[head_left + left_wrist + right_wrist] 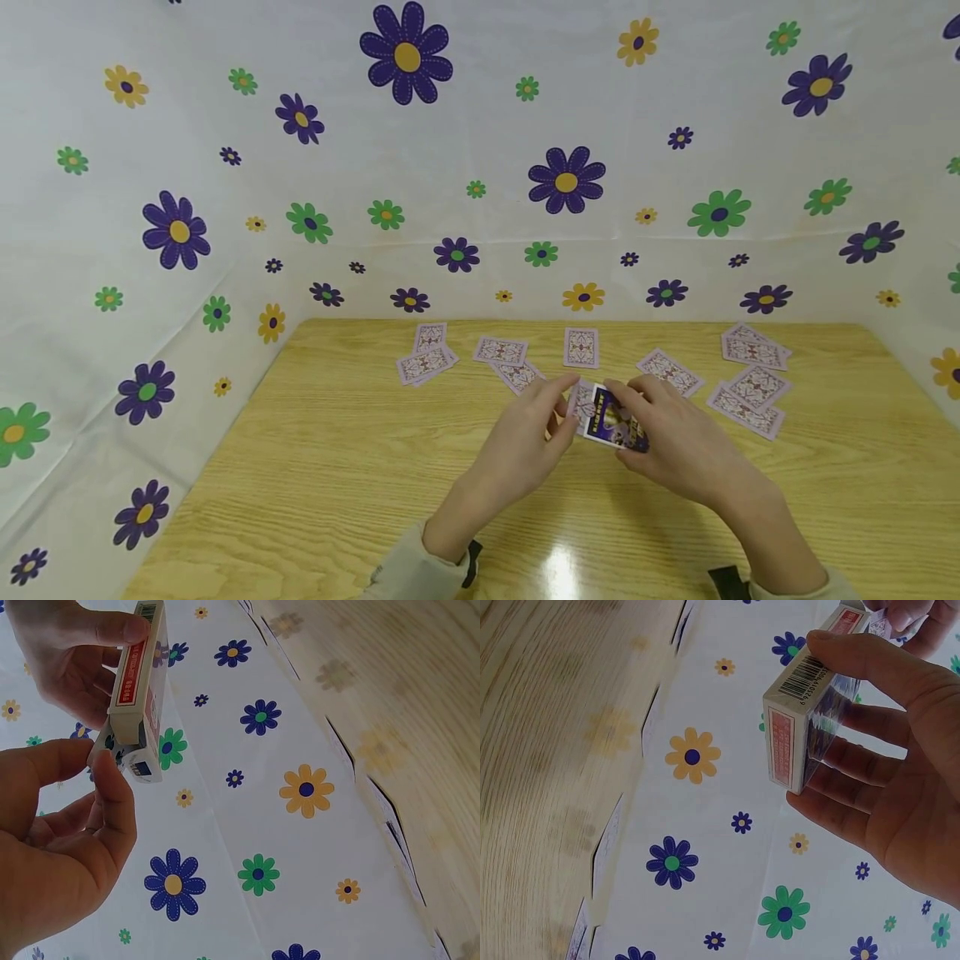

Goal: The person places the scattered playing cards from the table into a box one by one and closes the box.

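Note:
My right hand (675, 437) grips a playing-card box (617, 421) by its sides, thumb on one edge and fingers on the other. The box is dark with yellow lettering on its face; in the right wrist view its white narrow side carries a barcode (804, 679). At the box's open end, a patterned playing card (580, 402) sticks partly out. My left hand (525, 429) pinches that card between thumb and fingertips, as the left wrist view also shows. The part of the card inside the box is hidden.
Playing cards lie back side up along the wooden table's (315, 467) far part: a pair at left (427, 364), others in the middle (581, 347), and overlapping cards at right (757, 387). A flower-printed cloth (480, 125) stands behind and at both sides.

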`<state>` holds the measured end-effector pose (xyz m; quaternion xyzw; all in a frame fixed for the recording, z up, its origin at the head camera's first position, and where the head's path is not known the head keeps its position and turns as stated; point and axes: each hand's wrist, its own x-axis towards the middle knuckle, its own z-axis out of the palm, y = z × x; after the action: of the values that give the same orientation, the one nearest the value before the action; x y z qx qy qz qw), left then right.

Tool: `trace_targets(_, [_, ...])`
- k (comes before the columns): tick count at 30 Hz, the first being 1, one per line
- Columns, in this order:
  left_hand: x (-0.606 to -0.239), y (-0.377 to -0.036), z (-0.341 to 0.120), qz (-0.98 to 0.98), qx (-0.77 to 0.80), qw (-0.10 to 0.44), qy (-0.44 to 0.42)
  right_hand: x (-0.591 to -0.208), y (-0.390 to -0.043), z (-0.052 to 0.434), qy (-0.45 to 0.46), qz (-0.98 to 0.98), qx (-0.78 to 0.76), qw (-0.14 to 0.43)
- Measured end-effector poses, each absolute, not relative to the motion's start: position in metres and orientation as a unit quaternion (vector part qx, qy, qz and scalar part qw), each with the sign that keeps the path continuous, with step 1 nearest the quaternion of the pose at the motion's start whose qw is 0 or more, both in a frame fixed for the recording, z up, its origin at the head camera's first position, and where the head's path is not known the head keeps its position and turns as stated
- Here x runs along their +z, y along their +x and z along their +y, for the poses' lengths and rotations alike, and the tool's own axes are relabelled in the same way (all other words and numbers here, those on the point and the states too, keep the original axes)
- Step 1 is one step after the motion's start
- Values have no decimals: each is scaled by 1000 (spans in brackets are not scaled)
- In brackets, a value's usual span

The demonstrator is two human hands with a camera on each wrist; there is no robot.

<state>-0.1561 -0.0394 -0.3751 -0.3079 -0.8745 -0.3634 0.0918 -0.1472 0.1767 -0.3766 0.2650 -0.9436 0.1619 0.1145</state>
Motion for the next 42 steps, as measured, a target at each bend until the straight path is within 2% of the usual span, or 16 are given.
trace_targets(21, [-372,-132,-25,-910,-150,143,-360,-374,-146,180,238,-952,159,105])
trace_targets(29, [-372,-125,-19,-919,-130,116,-355,-374,-147,180,245,-950,153,116])
trace_targets(42, [-374,-125,-18,-914,-137,123,-362,-374,-147,180,251,-948,153,120])
